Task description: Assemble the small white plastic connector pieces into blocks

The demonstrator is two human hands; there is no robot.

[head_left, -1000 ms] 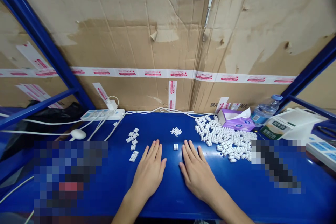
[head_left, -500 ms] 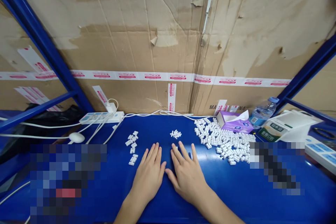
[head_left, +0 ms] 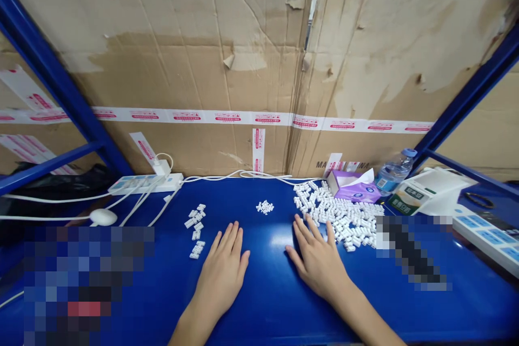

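Observation:
My left hand (head_left: 222, 265) lies flat on the blue tabletop (head_left: 259, 292), fingers stretched forward, holding nothing. Just to its left is a short column of small white plastic pieces (head_left: 196, 223). My right hand (head_left: 318, 259) is palm down with its fingers spread, and its fingertips reach the near edge of a large heap of white plastic pieces (head_left: 324, 203); whether they touch it I cannot tell. Between and beyond both hands sits a little pile of tinier white parts (head_left: 265, 207).
A purple tissue pack (head_left: 352, 186), a water bottle (head_left: 395, 173) and a green-and-white box (head_left: 421, 194) stand behind the heap. White power strips (head_left: 148, 184) with cables lie at left and right. Cardboard (head_left: 194, 65) closes off the back. Two table areas are blurred out.
My right hand has slid right, away from my left hand and up to the large heap. My left hand stays flat in about the same place. The view has shifted slightly.

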